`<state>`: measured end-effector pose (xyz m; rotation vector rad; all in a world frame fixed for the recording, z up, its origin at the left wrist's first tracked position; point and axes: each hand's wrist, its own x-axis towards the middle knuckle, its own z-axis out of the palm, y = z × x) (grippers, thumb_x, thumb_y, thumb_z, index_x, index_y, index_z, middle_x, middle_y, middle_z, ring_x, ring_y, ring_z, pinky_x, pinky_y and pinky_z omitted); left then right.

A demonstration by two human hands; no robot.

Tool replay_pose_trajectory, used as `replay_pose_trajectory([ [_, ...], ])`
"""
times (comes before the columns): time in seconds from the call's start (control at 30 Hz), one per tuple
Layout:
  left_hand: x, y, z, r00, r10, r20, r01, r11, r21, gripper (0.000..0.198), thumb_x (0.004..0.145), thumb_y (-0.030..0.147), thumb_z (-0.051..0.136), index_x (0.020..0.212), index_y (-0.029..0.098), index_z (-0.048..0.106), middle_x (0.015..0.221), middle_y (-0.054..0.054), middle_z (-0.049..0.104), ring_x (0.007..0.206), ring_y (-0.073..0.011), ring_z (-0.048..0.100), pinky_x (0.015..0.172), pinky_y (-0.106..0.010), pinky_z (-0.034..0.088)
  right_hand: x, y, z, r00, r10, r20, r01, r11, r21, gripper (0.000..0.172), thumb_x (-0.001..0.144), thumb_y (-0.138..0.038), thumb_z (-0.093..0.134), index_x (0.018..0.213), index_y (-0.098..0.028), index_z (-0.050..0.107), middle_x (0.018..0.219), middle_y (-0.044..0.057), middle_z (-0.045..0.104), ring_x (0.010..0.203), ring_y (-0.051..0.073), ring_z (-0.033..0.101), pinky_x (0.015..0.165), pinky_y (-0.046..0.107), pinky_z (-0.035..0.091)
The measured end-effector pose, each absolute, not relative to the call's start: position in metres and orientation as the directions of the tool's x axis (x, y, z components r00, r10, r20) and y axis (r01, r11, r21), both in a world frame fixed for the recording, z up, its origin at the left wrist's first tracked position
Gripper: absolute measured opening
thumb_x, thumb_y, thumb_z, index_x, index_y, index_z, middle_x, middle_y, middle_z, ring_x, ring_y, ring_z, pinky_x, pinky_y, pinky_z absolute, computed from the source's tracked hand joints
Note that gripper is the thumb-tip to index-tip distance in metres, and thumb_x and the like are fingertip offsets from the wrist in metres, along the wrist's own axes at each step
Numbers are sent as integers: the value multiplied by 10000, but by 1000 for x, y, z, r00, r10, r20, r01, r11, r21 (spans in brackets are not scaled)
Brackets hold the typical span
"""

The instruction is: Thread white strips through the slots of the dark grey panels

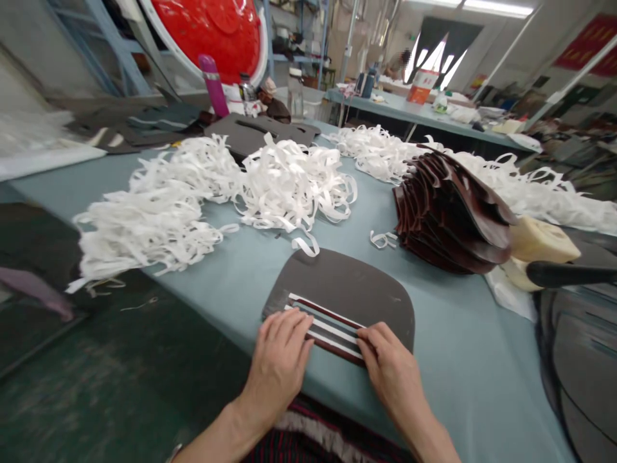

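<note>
The blue-green table (463, 334) filled most of my view. White tape (299, 180) lay heaped on it beyond my hands; a brown stack (443, 206) stood to the right. The dark panel (351, 276) lay flat at the table's near edge, right before me, a foam block (544, 238) beyond the stack. Far side: purple bottle (212, 83), opaque, contents hidden; clear bottle (295, 96), contents too small to make out. My left hand (282, 350) lay over the left ends of the white strips (337, 332) on the panel; my right hand (393, 360) had thumb and fingertips at their right ends. Pinching or only pressing, either hand: couldn't tell.
</note>
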<state>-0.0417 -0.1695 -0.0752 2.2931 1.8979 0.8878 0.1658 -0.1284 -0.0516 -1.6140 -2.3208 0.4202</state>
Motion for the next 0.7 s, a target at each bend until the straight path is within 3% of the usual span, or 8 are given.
replay_pose_trajectory([
  [0.2, -93, -157, -79, 184, 912, 366, 865, -327, 381, 302, 918, 155, 458, 1198, 204, 559, 1184, -68, 601, 1154, -188, 521, 1009, -400, 417, 152, -117, -57, -366, 930, -19, 906, 352, -235, 158, 900, -189, 444, 797, -228, 556, 835, 25, 577, 753, 167, 595, 608, 249, 435],
  [0.43, -95, -143, -75, 153, 900, 407, 804, -353, 479, 263, 916, 167, 463, 1130, 209, 609, 1118, -75, 605, 1096, -190, 550, 957, -411, 469, 163, -113, -64, -390, 918, 65, 888, 394, -238, 183, 908, -192, 401, 784, -230, 531, 782, 14, 560, 644, 136, 578, 564, 235, 405],
  [0.7, -98, -144, -75, 99, 909, 406, 760, -332, 559, 252, 897, 152, 484, 1108, 203, 613, 1089, -78, 575, 1085, -199, 525, 948, -413, 476, 153, -104, -50, -428, 895, -125, 900, 435, 26, 153, 859, -110, 445, 788, -218, 525, 813, 23, 589, 666, 148, 602, 529, 245, 354],
])
